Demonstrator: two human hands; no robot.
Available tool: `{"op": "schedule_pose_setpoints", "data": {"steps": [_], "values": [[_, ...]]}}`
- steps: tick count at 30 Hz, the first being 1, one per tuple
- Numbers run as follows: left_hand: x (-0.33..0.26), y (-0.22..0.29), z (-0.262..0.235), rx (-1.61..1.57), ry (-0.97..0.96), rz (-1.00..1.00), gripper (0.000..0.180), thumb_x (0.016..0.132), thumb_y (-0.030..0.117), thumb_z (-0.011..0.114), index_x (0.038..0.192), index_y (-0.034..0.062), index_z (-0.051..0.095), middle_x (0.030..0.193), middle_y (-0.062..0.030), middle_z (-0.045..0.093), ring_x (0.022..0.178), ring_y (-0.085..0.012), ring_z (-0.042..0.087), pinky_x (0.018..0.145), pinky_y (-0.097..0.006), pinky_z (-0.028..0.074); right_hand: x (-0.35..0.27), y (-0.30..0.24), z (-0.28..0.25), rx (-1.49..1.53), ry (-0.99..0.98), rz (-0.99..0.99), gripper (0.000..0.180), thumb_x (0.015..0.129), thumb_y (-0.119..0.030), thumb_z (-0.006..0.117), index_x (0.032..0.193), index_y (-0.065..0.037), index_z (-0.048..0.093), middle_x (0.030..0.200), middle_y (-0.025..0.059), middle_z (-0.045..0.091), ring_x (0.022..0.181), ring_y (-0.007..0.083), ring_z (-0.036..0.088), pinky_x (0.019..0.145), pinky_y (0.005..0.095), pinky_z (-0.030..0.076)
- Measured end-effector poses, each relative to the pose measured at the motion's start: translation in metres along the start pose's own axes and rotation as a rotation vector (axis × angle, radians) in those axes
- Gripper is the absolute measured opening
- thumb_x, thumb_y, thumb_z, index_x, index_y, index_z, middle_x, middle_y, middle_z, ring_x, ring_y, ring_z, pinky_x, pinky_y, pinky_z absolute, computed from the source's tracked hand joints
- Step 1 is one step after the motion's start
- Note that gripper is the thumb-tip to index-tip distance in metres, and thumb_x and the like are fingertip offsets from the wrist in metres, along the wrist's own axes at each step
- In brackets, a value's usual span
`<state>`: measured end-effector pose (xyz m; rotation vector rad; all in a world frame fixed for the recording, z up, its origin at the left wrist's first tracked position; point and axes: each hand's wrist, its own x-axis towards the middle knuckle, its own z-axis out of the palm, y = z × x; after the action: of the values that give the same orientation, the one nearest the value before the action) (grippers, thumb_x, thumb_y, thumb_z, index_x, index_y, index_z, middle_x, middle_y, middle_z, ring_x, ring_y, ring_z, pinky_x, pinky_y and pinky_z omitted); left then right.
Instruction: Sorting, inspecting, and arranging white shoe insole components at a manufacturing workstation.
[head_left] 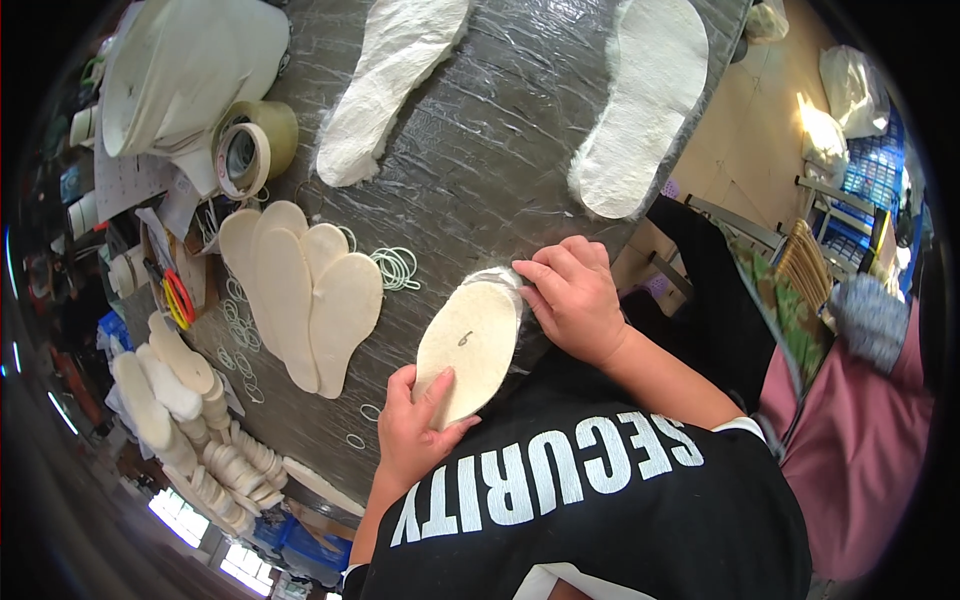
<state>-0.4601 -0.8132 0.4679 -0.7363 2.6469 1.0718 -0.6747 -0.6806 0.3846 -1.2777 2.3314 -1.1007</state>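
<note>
Presently in hand: by the look of it, working the far end of a cream insole (468, 345), which sits over the near side of the desk (490, 170).
Left grip: left hand (418, 425) clamped on the insole's near end — thumb on top.
Right grip: right hand (573, 302), fingertips together at the whitish far end — what they pinch, unclear.
Next move: probably calls for a steady left hold and fine right-hand fingering.

Dark glossy table (510, 130), tan floor (735, 130), probably windows (180, 516) glowing at lower left
</note>
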Motion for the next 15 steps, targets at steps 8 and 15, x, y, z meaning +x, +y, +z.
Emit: {"op": "schedule_pose_setpoints", "data": {"steps": [8,15], "values": [[0.0077,-0.0084,0.0048,0.039,-0.041,0.052,0.069,0.056,0.029,0.086,0.117,0.0120,0.060,0.110,-0.0161,0.048,0.090,-0.0301,0.057,0.070,-0.035,0.051,0.0046,0.0024,0.0077,-0.029,0.028,0.035,0.015,0.066,-0.010,0.071,0.080,-0.012,0.065,0.077,-0.0022,0.056,0.076,0.0183,0.051,0.068,0.0340,0.034],[0.0096,0.0000,0.0020,0.080,-0.062,0.028,0.070,0.057,0.027,0.086,0.119,0.0126,0.059,0.109,-0.0165,0.049,0.090,-0.0302,0.058,0.069,-0.035,0.051,0.0029,0.0040,0.0105,-0.030,0.069,0.054,0.009,0.067,-0.012,0.068,0.076,-0.013,0.066,0.076,-0.0037,0.055,0.077,0.0162,0.050,0.070,0.0333,0.033]]}}
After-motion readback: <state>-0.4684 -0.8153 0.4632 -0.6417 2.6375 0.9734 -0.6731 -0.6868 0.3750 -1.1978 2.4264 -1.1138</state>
